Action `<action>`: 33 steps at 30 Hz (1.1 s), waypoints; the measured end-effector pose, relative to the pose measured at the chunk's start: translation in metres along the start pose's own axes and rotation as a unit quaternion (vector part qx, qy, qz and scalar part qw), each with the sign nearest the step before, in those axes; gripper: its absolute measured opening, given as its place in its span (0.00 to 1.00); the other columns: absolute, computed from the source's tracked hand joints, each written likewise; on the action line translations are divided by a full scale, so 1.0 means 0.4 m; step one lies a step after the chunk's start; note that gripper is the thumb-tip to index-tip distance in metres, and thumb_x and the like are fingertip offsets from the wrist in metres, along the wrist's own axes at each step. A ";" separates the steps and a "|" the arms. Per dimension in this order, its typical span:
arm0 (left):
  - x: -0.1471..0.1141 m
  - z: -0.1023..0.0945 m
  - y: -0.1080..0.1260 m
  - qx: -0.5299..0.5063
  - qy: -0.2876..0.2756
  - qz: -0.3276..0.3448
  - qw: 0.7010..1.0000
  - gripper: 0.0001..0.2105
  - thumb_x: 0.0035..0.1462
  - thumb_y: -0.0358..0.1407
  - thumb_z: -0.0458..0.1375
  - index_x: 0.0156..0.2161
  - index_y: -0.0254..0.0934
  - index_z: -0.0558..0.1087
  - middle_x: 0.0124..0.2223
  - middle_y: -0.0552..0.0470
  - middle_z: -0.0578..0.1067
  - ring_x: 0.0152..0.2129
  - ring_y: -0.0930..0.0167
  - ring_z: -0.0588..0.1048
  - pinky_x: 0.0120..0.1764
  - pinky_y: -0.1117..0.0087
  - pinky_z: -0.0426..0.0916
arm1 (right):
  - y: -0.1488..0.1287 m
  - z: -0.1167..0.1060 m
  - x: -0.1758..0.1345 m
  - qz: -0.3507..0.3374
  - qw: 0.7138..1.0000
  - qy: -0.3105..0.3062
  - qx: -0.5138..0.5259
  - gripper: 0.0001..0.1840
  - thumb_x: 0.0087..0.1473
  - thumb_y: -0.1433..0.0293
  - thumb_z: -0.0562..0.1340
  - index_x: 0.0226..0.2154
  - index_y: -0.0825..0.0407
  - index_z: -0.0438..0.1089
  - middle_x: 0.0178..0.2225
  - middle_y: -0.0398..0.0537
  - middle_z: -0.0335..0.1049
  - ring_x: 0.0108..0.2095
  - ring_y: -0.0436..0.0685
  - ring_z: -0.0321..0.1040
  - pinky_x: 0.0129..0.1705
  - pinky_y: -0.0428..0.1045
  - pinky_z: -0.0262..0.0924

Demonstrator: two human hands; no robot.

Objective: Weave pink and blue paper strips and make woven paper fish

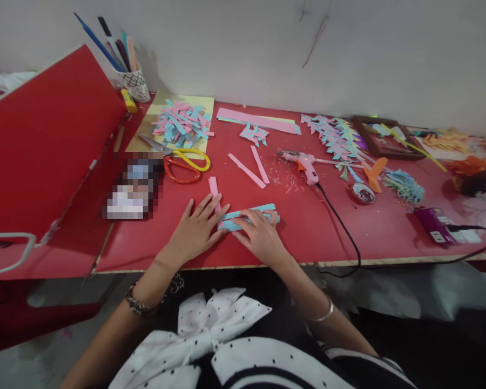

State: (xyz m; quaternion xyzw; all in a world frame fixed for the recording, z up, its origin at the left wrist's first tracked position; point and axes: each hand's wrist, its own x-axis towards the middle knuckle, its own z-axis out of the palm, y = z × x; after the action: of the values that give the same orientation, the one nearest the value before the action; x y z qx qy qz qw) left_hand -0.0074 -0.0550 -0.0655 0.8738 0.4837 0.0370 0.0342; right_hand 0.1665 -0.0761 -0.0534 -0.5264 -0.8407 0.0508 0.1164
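Note:
On the red table my left hand (198,227) lies flat with its fingers spread. Its fingertips rest over a pink paper strip (214,186) and the left end of some blue paper strips (249,211). My right hand (261,235) presses on the blue strips from the near side, its fingers curved and apart. Part of the strips is hidden beneath both hands. Two loose pink strips (247,172) lie just beyond. Scissors (178,159) with red and yellow handles rest at the upper left of my left hand.
A pink glue gun (303,163) trails a black cord (342,224) to a purple power socket (433,227). Cut paper pieces (182,123) are heaped at the back left. A phone (133,189), a red panel (48,156) and a pen cup (135,85) stand leftward.

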 end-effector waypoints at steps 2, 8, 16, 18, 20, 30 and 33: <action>0.000 0.000 0.000 -0.003 0.004 -0.001 1.000 0.23 0.58 0.44 0.41 0.58 0.42 0.54 0.61 0.46 0.53 0.58 0.63 0.51 0.54 0.51 0.49 | -0.001 -0.001 -0.002 0.000 1.000 0.009 -0.001 0.12 0.56 0.65 0.51 0.38 0.49 0.68 0.41 0.50 0.68 0.42 0.57 0.61 0.45 0.56 0.38; -0.002 -0.003 -0.001 -0.013 -0.004 0.001 1.000 0.24 0.58 0.44 0.42 0.58 0.40 0.54 0.61 0.45 0.52 0.58 0.62 0.51 0.54 0.50 0.49 | -0.002 0.004 -0.012 -0.005 1.000 0.029 -0.001 0.11 0.56 0.66 0.52 0.37 0.49 0.68 0.39 0.47 0.69 0.41 0.55 0.62 0.46 0.55 0.37; -0.002 -0.003 -0.002 -0.015 -0.008 -0.001 1.000 0.24 0.57 0.45 0.42 0.58 0.41 0.54 0.61 0.46 0.52 0.58 0.62 0.50 0.55 0.50 0.48 | 0.000 0.008 -0.012 -0.007 1.000 0.018 -0.001 0.11 0.56 0.66 0.52 0.35 0.49 0.69 0.40 0.47 0.69 0.41 0.55 0.62 0.46 0.55 0.38; -0.002 -0.002 -0.002 -0.017 -0.004 -0.003 1.000 0.24 0.58 0.45 0.42 0.58 0.41 0.54 0.61 0.46 0.52 0.58 0.63 0.50 0.55 0.50 0.47 | 0.002 0.005 -0.015 -0.010 1.000 0.016 -0.007 0.13 0.57 0.66 0.51 0.38 0.49 0.68 0.41 0.49 0.68 0.43 0.56 0.62 0.46 0.55 0.39; -0.003 -0.001 -0.002 -0.017 0.000 -0.003 1.000 0.24 0.58 0.45 0.42 0.58 0.41 0.54 0.61 0.46 0.52 0.58 0.63 0.50 0.55 0.51 0.47 | 0.007 0.001 -0.019 -0.021 1.000 0.010 -0.014 0.15 0.57 0.65 0.50 0.43 0.47 0.67 0.44 0.51 0.67 0.45 0.57 0.60 0.46 0.55 0.40; -0.001 -0.006 0.000 -0.010 -0.010 0.000 1.000 0.24 0.58 0.44 0.42 0.58 0.41 0.54 0.61 0.45 0.52 0.58 0.62 0.50 0.54 0.50 0.48 | 0.029 -0.014 -0.028 -0.022 0.999 -0.034 -0.019 0.20 0.55 0.60 0.50 0.48 0.45 0.65 0.47 0.55 0.63 0.47 0.60 0.57 0.46 0.57 0.43; -0.001 -0.006 0.000 -0.011 -0.005 0.001 1.000 0.24 0.58 0.44 0.42 0.58 0.42 0.54 0.61 0.46 0.52 0.58 0.63 0.51 0.54 0.50 0.48 | 0.023 -0.014 -0.029 -0.016 0.999 -0.028 -0.021 0.20 0.55 0.60 0.50 0.48 0.46 0.65 0.47 0.55 0.63 0.47 0.60 0.56 0.47 0.57 0.42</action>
State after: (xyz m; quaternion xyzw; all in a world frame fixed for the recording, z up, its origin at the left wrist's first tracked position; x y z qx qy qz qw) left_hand -0.0077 -0.0553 -0.0633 0.8738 0.4825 0.0380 0.0468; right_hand 0.1808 -0.0825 -0.0516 -0.5138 -0.8527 0.0460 0.0821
